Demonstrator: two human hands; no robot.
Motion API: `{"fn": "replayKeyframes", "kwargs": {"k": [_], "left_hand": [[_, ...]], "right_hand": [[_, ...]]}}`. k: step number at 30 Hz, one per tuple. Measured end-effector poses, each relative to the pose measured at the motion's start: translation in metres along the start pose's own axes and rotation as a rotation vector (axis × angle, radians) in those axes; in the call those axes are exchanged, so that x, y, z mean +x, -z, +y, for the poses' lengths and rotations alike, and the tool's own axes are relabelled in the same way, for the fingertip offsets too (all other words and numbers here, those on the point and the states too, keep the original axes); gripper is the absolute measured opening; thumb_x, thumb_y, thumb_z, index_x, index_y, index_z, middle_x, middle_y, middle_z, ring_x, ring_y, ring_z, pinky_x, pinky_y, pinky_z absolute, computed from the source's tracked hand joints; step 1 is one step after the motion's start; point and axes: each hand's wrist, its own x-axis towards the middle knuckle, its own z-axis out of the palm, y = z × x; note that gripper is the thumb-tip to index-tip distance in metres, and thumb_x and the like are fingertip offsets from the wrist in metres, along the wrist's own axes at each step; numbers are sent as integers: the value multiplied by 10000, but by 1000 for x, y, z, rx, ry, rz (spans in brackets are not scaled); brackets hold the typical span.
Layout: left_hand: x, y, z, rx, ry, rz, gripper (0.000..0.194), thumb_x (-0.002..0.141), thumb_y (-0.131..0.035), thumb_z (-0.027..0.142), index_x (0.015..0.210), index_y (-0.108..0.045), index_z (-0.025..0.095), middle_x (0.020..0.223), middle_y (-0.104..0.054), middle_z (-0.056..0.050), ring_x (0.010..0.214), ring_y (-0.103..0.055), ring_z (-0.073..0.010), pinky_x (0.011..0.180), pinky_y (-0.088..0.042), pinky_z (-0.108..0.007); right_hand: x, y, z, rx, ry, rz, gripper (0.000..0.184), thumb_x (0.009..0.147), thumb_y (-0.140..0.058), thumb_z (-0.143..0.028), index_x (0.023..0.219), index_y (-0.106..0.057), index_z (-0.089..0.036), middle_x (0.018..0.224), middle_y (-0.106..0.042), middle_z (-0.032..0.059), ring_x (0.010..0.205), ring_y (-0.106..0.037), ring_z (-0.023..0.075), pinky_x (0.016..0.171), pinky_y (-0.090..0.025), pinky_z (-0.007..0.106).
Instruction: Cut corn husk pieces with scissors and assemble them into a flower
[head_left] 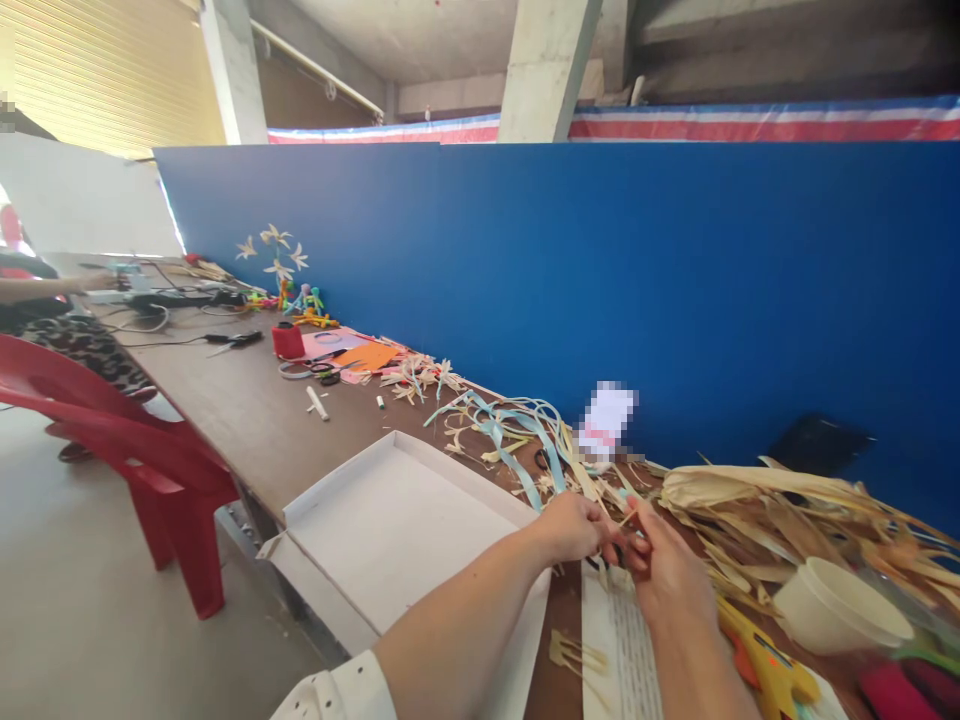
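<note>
My left hand (574,527) and my right hand (670,570) are close together over the table, fingers pinched. Between their fingertips is a thin pale strip (628,518), seemingly corn husk, mostly covered by the fingers. Something dark shows just under the hands; I cannot tell what. Pale blue ribbons (517,465) and husk scraps lie beyond my left hand. A printed sheet of paper (619,640) lies below the hands, with a small cut husk piece (574,652) beside it.
An open white box (420,520) sits left of my hands. To the right are dried corn husks (757,490), a cream tub (832,605) and a yellow glue gun (772,665). Farther off are a red thread spool (287,340), scissors (319,372) and another person's arm (52,288).
</note>
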Motion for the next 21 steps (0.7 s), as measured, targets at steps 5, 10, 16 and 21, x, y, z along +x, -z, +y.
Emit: {"fn": "replayKeyframes", "kwargs": {"k": [5, 10, 16, 21], "left_hand": [[6, -2, -3, -157, 74, 98, 198, 746, -576, 276, 760, -675, 105, 584, -613, -13, 421, -374, -54, 428, -287, -193], [2, -2, 1, -149, 41, 86, 196, 735, -581, 289, 708, -659, 111, 580, -610, -12, 423, -389, -59, 426, -295, -195], [2, 9, 2, 56, -83, 234, 294, 729, -596, 410, 723, -693, 133, 609, -609, -9, 536, -487, -93, 513, -362, -204], [-1, 17, 9, -56, -116, 336, 267, 719, -619, 382, 824, -701, 150, 664, -626, -7, 580, -521, -98, 544, -387, -206]], "right_hand": [[-3, -2, -1, -66, -60, -134, 427, 586, -784, -422, 898, -703, -142, 818, -664, 43, 467, -410, 26, 327, -272, 119], [-3, -1, 3, -131, -39, -160, 373, 545, -814, -358, 826, -699, -142, 477, -473, -53, 419, -362, 38, 334, -229, 126], [-3, 0, 1, -206, -7, -84, 390, 517, -810, -370, 833, -698, -171, 522, -517, -43, 436, -343, 55, 344, -205, 160], [-9, -4, 0, -401, -41, -222, 379, 541, -783, -408, 827, -706, -172, 580, -571, -21, 444, -337, 59, 374, -200, 186]]}}
